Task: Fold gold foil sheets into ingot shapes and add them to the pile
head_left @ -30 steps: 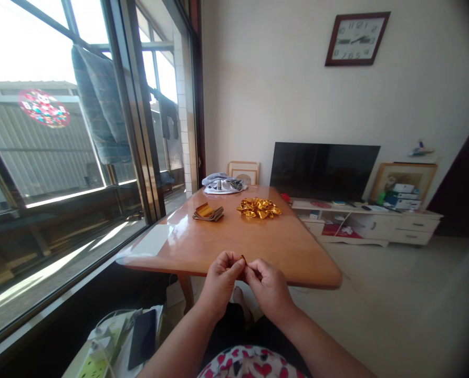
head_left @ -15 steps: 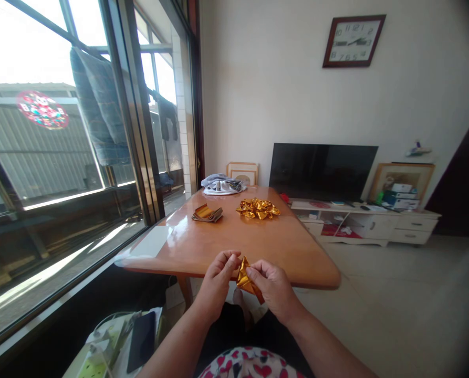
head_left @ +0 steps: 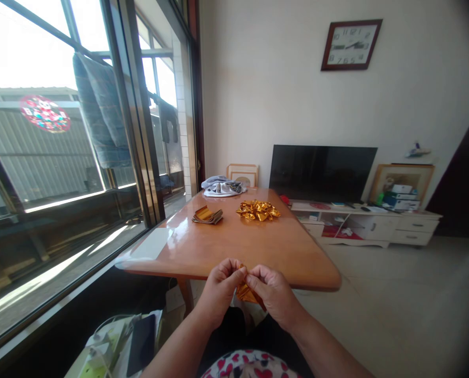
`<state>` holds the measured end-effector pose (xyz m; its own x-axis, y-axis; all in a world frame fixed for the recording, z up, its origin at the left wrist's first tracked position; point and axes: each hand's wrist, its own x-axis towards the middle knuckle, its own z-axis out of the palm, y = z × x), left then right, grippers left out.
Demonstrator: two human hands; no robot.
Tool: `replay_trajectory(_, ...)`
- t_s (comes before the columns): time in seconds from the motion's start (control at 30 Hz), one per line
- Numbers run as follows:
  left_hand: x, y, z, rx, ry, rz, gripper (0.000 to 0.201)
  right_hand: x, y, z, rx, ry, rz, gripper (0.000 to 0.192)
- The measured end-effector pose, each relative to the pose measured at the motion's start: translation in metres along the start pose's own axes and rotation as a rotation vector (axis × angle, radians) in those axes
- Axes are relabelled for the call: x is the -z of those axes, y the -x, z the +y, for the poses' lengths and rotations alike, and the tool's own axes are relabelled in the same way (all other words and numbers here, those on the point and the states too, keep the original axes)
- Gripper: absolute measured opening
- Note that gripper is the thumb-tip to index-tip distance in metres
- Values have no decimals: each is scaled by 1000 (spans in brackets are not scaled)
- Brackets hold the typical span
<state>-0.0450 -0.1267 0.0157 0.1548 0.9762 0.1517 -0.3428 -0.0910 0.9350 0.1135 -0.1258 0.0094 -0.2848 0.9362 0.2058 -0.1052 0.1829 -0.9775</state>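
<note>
Gold foil sheet (head_left: pixel 245 292) — pinched between left hand (head_left: pixel 218 287) and right hand (head_left: pixel 271 291), fingertips closed on its upper edge for creasing; held just before the table (head_left: pixel 226 247) edge.

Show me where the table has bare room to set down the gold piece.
The wooden table is bare across its near half, between the hands and the gold foil pile, and along the right edge. The far end is crowded: stack of gold sheets, the foil pile, bundled cloth.
</note>
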Motion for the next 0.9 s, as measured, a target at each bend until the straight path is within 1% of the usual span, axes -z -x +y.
replay_trajectory(0.3,1,0,0,-18,-105,48,27,2,2,1,-21,-27,-49,35)
replay_trajectory(0.43,2,0,2,-67,-143,96,37,4,1,4,-43,-48,-40,34)
replay_trajectory(0.53,3,1,4,-66,-148,78,46,5,2,5,-55,-68,-27,35)
replay_trajectory(0.6,3,2,4,-55,-157,45,43,5,2,5,-54,-72,-28,35)
replay_trajectory(0.73,2,2,2,-30,-147,5,32,4,1,3,-58,-54,-36,36)
replay_trajectory(0.8,2,1,0,-39,-134,31,31,4,0,2,-63,-40,-32,36)
replay_trajectory(0.9,3,-1,-1,-75,-126,103,32,6,-2,4,-56,21,-20,36)
